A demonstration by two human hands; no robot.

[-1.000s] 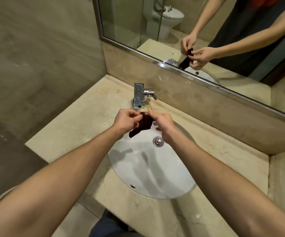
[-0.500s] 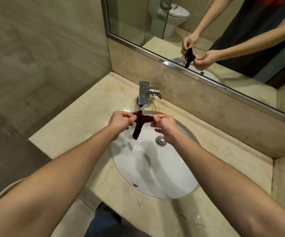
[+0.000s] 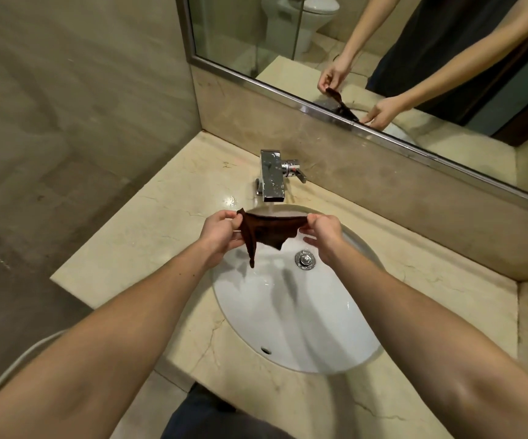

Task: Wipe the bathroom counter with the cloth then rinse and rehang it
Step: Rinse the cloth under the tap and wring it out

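Observation:
A small dark brown cloth [image 3: 267, 231] is stretched out between my two hands above the white sink [image 3: 304, 315], just in front of the chrome tap [image 3: 272, 177]. My left hand [image 3: 221, 231] pinches its left corner and my right hand [image 3: 321, 232] pinches its right corner. One end of the cloth hangs down towards the basin. A thin stream of water seems to fall from the spout onto the cloth's top edge. The beige marble counter [image 3: 148, 242] surrounds the basin.
A wide mirror [image 3: 383, 58] runs along the back wall and reflects my arms and the cloth. A metal drain plug [image 3: 304, 259] sits in the basin. The counter ends at the left, with tiled floor [image 3: 19, 217] below it.
My hands have moved apart, pulling the bunched cloth open into a stretched sheet under the tap. The camera has shifted slightly.

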